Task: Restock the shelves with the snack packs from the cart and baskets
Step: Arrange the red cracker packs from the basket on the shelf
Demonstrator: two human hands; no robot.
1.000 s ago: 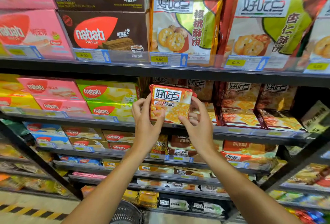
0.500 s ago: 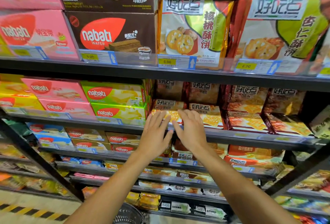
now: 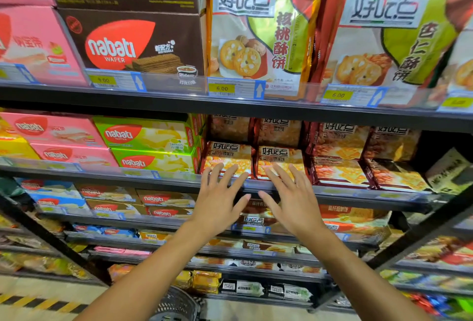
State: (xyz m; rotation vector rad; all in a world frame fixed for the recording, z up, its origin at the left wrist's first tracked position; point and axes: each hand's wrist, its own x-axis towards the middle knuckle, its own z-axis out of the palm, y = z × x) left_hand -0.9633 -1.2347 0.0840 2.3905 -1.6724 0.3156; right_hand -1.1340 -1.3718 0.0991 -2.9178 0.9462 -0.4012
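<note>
The cracker pack (image 3: 226,159) I'm dealing with sits flat at the front of the second shelf (image 3: 332,194), snug against its twin (image 3: 280,163) on the right and the lemon wafer boxes (image 3: 153,146) on the left. My left hand (image 3: 217,205) and right hand (image 3: 294,205) hover just in front of it, fingers spread wide, holding nothing. I'd nudge it flush with flat fingers, label facing out, then go down to the basket (image 3: 176,305) for another.
</note>
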